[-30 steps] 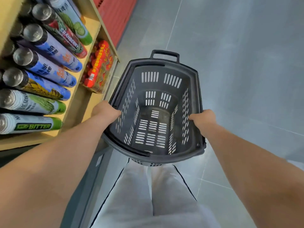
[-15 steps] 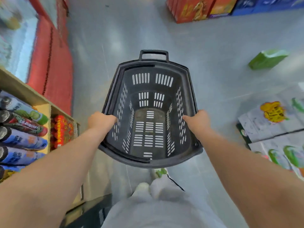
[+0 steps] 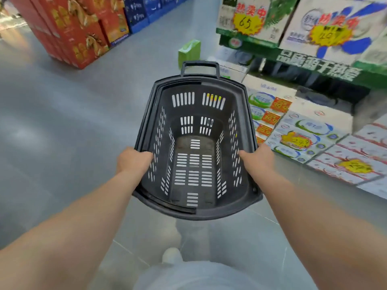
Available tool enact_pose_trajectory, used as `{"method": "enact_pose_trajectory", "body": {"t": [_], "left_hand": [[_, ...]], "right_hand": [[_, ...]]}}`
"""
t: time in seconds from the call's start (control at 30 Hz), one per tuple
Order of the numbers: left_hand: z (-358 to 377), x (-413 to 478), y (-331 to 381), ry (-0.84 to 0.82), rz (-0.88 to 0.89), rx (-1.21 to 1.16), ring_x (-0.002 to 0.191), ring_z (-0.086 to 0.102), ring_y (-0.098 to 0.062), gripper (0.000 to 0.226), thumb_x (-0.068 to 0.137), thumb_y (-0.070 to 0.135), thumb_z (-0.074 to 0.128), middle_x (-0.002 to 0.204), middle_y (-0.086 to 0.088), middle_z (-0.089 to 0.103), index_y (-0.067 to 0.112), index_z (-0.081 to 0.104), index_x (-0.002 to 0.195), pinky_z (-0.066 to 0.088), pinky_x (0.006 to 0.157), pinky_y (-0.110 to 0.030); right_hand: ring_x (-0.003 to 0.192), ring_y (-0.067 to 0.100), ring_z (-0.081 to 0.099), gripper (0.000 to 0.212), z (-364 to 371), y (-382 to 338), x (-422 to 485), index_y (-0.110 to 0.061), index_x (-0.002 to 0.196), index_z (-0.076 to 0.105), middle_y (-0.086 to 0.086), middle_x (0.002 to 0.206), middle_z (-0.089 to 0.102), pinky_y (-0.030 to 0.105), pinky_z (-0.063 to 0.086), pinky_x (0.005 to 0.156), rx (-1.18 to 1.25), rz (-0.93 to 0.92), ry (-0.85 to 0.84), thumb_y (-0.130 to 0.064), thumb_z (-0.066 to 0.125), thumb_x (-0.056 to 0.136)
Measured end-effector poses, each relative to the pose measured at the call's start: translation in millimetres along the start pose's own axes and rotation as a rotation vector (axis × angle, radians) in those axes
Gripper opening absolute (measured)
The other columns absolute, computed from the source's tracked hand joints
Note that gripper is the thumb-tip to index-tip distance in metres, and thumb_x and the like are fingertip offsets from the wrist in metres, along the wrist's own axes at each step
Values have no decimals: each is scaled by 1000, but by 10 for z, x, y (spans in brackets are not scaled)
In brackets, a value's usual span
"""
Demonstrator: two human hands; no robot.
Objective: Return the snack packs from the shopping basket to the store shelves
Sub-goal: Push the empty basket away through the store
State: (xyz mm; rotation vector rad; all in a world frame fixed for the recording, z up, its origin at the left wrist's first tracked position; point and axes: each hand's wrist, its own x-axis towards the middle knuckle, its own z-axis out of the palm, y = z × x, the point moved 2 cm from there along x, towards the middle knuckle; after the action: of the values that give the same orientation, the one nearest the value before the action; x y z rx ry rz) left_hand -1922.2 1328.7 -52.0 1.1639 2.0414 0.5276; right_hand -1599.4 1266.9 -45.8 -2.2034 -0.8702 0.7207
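A black plastic shopping basket (image 3: 146,130) with slotted walls hangs in front of me above the grey floor. Its inside holds nothing; no snack packs show. My left hand (image 3: 133,161) grips the basket's left rim, fingers curled over the edge. On the opposite rim my right hand (image 3: 257,158) grips the same way. The basket's pull handle (image 3: 200,64) points away from me.
Stacked red and orange cartons (image 3: 81,32) stand at the far left, blue cartons (image 3: 142,13) behind them. White and green boxed goods with yellow price tags (image 3: 297,135) fill the right side. A green box (image 3: 189,51) sits on the floor ahead. Grey floor (image 3: 62,122) lies open to the left.
The view has swung right, away from the shelf of snack tubes, which has left the frame. Carton stacks and boxed goods have come into view. Both hands keep their grip on the basket.
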Motion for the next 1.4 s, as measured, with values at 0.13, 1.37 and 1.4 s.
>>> {"method": "enact_pose_trajectory", "body": {"t": [0.13, 1.37, 1.4], "left_hand": [[811, -493, 570, -73, 155, 111, 65, 58, -21, 19, 61, 28, 64, 77, -3, 64, 18, 58, 77, 46, 53, -26], [7879, -5990, 4063, -1025, 1199, 625, 61, 60, -24, 22, 61, 31, 65, 67, -6, 63, 13, 61, 73, 43, 47, -25], [8078, -6228, 4076, -1024, 1199, 620, 63, 60, -25, 22, 61, 31, 66, 67, -6, 62, 14, 61, 73, 42, 48, -25]], "right_hand": [[79, 27, 53, 36, -877, 784, 69, -4, 108, 56, 13, 99, 61, 31, 42, 68, 80, 129, 115, -21, 68, 79], [72, 28, 64, 27, -6031, 5937, -222, -10, 97, 60, 8, 85, 66, 40, 57, 67, 445, 1075, 1068, -27, 62, 76], [71, 26, 63, 27, -6229, 6133, -229, -11, 96, 59, 7, 84, 66, 38, 56, 65, 443, 1079, 1078, -28, 61, 76]]}}
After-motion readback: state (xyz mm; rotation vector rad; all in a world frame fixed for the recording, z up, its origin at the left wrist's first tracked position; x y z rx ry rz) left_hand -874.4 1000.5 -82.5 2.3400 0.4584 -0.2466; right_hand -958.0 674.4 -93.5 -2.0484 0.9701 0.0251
